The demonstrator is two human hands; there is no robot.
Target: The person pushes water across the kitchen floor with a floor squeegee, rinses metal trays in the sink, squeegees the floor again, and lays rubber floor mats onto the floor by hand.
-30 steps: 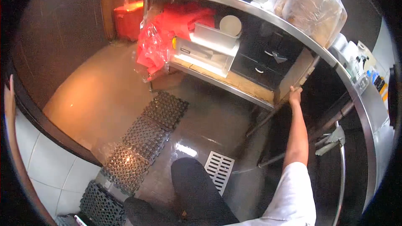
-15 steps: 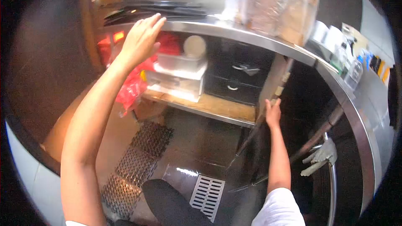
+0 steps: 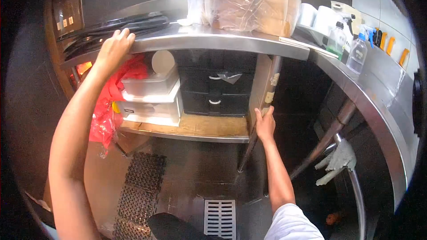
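Observation:
My left hand (image 3: 116, 48) is closed over the front edge of the steel table (image 3: 191, 42), beside a pile of black items (image 3: 129, 26). Lower down, my right hand (image 3: 265, 124) has its fingers around the table leg (image 3: 272, 90), at the right end of the wooden lower shelf (image 3: 213, 124). On that shelf are a white and clear plastic box (image 3: 155, 109), a black drawer unit (image 3: 213, 90) with white handles, and red plastic bags (image 3: 106, 106) at the left.
A plastic-wrapped cardboard box (image 3: 253, 4) stands on the tabletop. Spray bottles (image 3: 357, 55) and white rolls (image 3: 324, 20) are at the right. A grey glove (image 3: 340, 162) hangs on a metal pipe. A floor drain (image 3: 219, 220) and black mat (image 3: 140, 191) lie below.
My left arm has come into view, and its hand has gone from open in the air down onto the table edge. The view has swung right; my right hand stays at the leg.

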